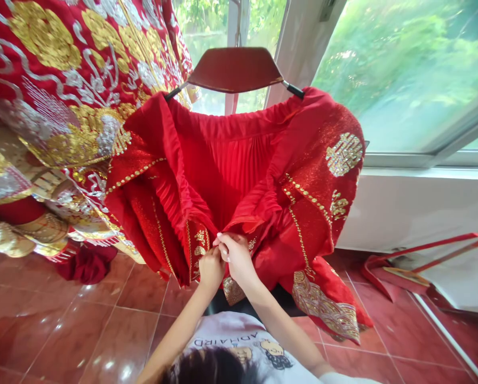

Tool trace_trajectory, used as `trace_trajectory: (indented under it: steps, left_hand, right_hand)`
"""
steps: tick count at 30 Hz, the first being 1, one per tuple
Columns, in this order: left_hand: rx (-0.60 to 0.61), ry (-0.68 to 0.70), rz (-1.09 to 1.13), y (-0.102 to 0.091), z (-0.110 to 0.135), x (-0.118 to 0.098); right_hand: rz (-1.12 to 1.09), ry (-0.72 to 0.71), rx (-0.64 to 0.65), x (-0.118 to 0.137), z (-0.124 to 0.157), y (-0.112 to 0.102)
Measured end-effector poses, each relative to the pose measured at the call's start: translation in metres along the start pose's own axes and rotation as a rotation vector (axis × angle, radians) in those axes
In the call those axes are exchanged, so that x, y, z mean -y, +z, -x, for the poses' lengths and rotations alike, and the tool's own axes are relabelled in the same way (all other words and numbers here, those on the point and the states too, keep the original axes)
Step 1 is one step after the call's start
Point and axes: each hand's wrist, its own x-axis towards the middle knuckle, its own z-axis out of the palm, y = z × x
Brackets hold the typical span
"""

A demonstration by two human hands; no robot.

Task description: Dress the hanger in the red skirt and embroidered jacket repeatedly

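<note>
A red pleated skirt [239, 160] with gold embroidery and rows of gold beads hangs by its waistband from a hanger [236, 69] with a dark red top piece. At the front of the waistband, my left hand [212, 266] is closed on the red cloth. Right beside it and touching it, my right hand [234, 256] is closed on the same waistband, thumb and fingertips pinched together. The waistband dips toward me where both hands grip it. Whatever small part lies between the fingertips is hidden.
Heavily embroidered red, gold and silver garments [74, 90] hang at the left. Behind the skirt are windows [415, 80] above a white wall [399, 208]. A red dustpan [403, 274] with a long handle stands at the right on the red tiled floor [119, 325].
</note>
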Motion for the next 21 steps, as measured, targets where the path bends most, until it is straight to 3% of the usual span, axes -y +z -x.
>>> trace_trajectory:
  steps: [4,9,14,21]
  left_hand:
    - [0.007,0.021,0.014,-0.014,-0.006,-0.001]
    - [-0.127,0.051,-0.047,-0.041,-0.018,-0.001]
    - [-0.012,0.131,-0.039,-0.045,-0.032,-0.004]
    - [0.116,0.068,0.022,-0.038,-0.029,0.002]
  right_hand:
    - [-0.029,-0.058,-0.028,0.002,0.001,0.002]
    - [-0.115,0.046,0.049,-0.007,0.005,-0.005]
    - [-0.202,0.095,0.020,-0.002,0.008,0.000]
    - [-0.261,0.147,-0.025,-0.001,0.008,0.011]
